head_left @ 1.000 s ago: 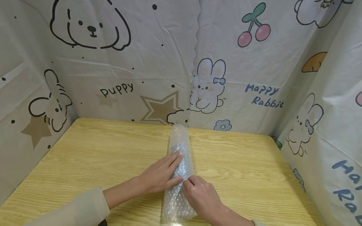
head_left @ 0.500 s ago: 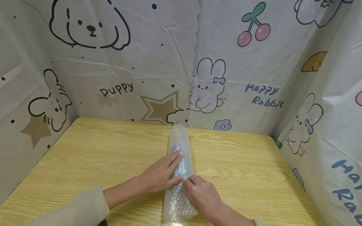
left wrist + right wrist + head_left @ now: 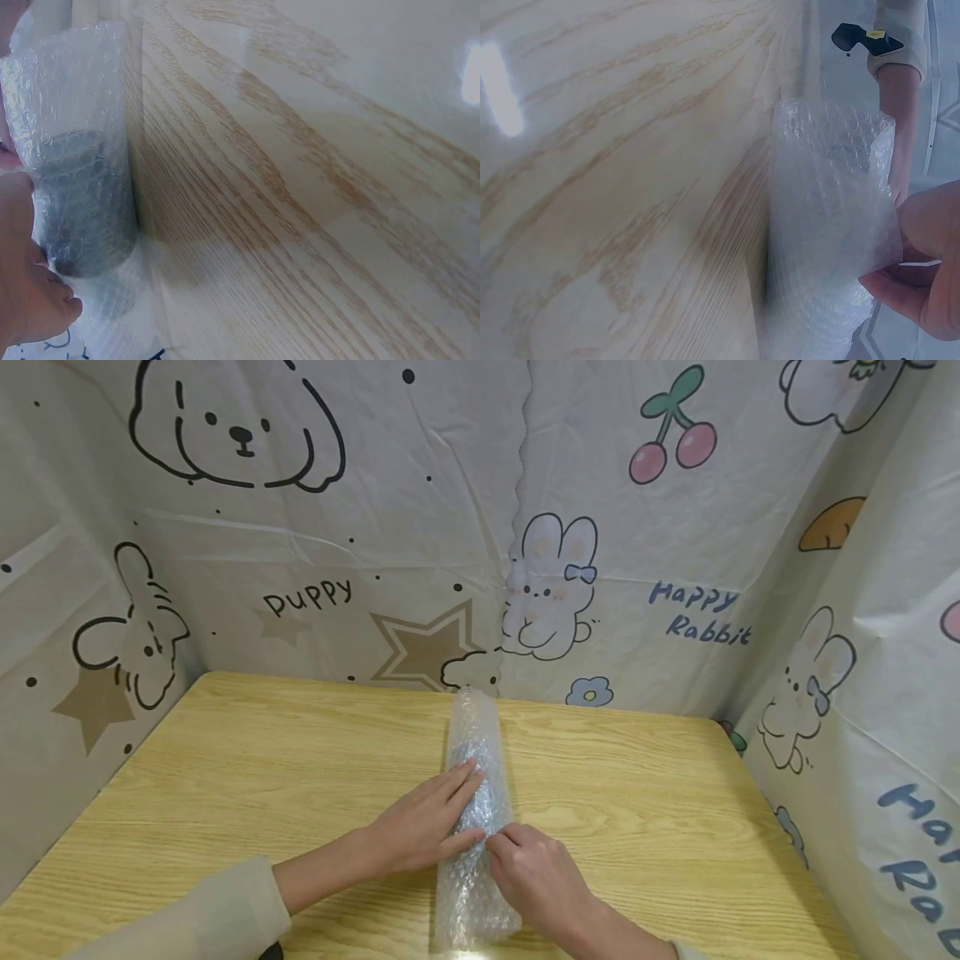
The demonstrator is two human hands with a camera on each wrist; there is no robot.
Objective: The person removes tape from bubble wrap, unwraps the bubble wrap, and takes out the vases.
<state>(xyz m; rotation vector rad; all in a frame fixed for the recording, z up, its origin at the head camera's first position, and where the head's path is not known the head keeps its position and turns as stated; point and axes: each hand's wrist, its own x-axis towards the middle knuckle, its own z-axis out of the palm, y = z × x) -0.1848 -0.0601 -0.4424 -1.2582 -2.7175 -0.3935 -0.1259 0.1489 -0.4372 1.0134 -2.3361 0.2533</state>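
Observation:
A roll of clear bubble wrap (image 3: 472, 902) lies lengthwise on the table, its far end at the back edge. Inside it a dark cylindrical object (image 3: 86, 214) shows through in the left wrist view; what kind it is stays blurred by the wrap. My left hand (image 3: 423, 822) rests across the roll from the left with fingers extended on top. From the right, my right hand (image 3: 536, 872) pinches the wrap's loose edge between thumb and curled fingers, close to the left thumb. The right wrist view shows this pinch at the bubble wrap (image 3: 825, 217) too.
The wood-grain table (image 3: 300, 735) spreads to both sides of the roll. Cartoon-printed cloth (image 3: 420, 527) hangs behind it and along the left and right sides. A dark device (image 3: 862, 39) is worn by the left sleeve.
Both hands and the roll hold nearly the same positions. The whole head view has shifted very slightly.

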